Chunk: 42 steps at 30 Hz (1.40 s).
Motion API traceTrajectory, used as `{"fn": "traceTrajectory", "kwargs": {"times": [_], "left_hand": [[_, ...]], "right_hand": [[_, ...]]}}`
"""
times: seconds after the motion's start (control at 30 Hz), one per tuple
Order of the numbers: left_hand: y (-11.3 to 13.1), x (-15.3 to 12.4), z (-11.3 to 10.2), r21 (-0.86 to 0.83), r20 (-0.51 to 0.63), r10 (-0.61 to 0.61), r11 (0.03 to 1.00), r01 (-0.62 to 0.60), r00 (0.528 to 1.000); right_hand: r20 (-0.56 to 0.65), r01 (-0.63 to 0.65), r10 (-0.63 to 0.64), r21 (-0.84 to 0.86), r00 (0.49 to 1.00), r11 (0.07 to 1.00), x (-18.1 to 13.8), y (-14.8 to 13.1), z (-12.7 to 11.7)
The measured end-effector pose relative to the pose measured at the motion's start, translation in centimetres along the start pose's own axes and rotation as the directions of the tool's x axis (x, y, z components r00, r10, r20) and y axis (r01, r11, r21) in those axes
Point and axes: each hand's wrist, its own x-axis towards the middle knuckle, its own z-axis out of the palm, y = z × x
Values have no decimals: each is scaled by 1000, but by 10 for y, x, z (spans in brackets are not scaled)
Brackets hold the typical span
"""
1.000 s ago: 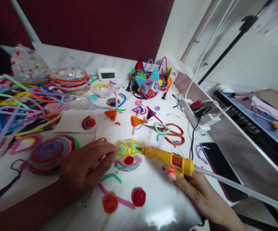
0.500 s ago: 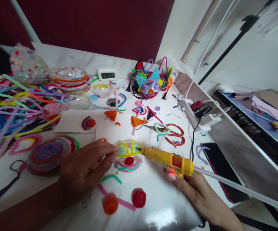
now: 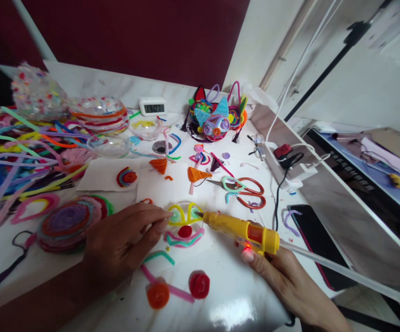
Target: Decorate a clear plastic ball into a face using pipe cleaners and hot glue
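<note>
My right hand [image 3: 283, 272] is wrapped round a yellow hot glue gun [image 3: 241, 228], its small red light lit and a long glue stick [image 3: 345, 269] running out of its back. The nozzle meets the right side of a clear plastic bowl [image 3: 175, 230], by the green eye piece. Yellow pipe cleaner outlines the eyes, above a red nose [image 3: 185, 231] and a pink and teal mouth [image 3: 185, 239]. At the bowl's left edge, the thumb and index finger of my left hand [image 3: 123, 235] pinch its rim. Below lie orange [image 3: 158, 295] and red [image 3: 200, 285] pipe-cleaner coils.
Scissors [image 3: 251, 193] lie behind the glue gun, near orange wrapped triangles [image 3: 199, 174]. Pipe cleaners [image 3: 16, 157] heap at the left. A phone [image 3: 320, 249] and a power strip [image 3: 291, 168] are at the right; decorated faces [image 3: 217, 115] and a clock [image 3: 153, 106] stand behind.
The view has shifted very slightly. Both hands, the glue gun and the bowl keep practically the same places.
</note>
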Motion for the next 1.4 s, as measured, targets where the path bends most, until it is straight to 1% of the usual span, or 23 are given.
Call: {"fn": "traceTrajectory", "kwargs": {"times": [0.27,0.37,0.5,0.83,1.03,1.27,1.37,1.4], "left_hand": [[-2,-3,0,-4,28,-1,1000,2,1000],[-2,-2,0,-9,9,-7,1000,7,1000],[-1,-2,-1,-5,23,2,1000,-2,1000],[-1,0,0,-13,5,-20,1000,20,1000],[-2,-1,0,-4,30,-1,1000,1,1000],[-1,-2,2,-13,25,-22,1000,22,999],[-1,-3,2,-17,14,-18,1000,18,1000],[-1,-3,2,-15,26,-13,1000,13,1000]], "right_hand": [[-37,12,-12,-11,999,1000,-1,1,0],[-30,2,-3,-17,1000,1000,0,2,1],[-17,0,0,-22,1000,1000,0,3,1],[-16,5,-6,-37,1000,999,0,5,2],[-11,-2,2,-36,1000,999,2,4,2],[-72,2,-3,-23,997,1000,0,3,1],[-73,-19,18,-22,997,1000,-1,5,0],[-65,-33,31,-19,997,999,-1,5,0]]}}
